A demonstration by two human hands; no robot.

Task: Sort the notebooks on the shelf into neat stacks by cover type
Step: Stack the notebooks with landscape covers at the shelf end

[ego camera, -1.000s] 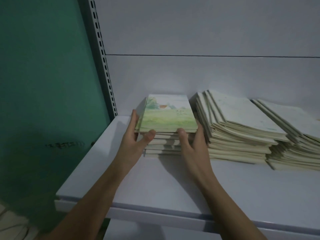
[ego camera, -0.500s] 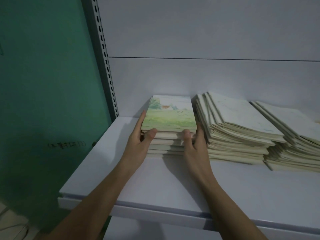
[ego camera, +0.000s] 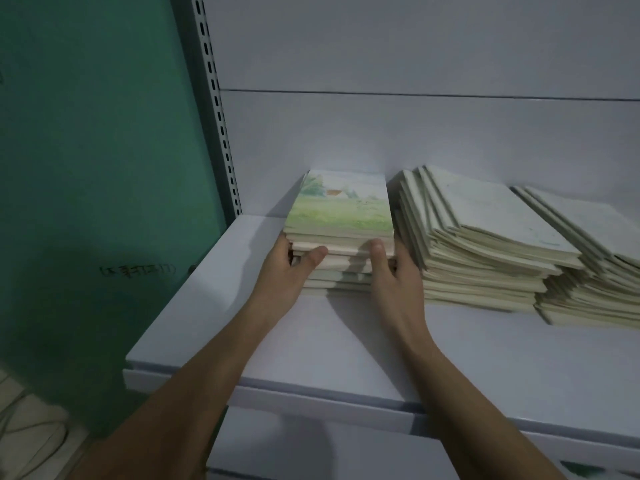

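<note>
Between the two grips, the green-cover stack (ego camera: 337,237) is being squared: the left hand (ego camera: 287,268) is pressing its left side, the right hand (ego camera: 394,271) its right, thumbs on the near edge, fingers clasping the notebooks. Its long axis is running away from the grips toward the shelf's (ego camera: 311,348) back wall. Just right of the right hand, the pale stack (ego camera: 478,251) is leaning, fanned; it probably comes next.

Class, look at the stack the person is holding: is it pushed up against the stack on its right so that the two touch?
No: a narrow gap shows between the held stack and the middle stack, with the right hand reaching into it.
</note>
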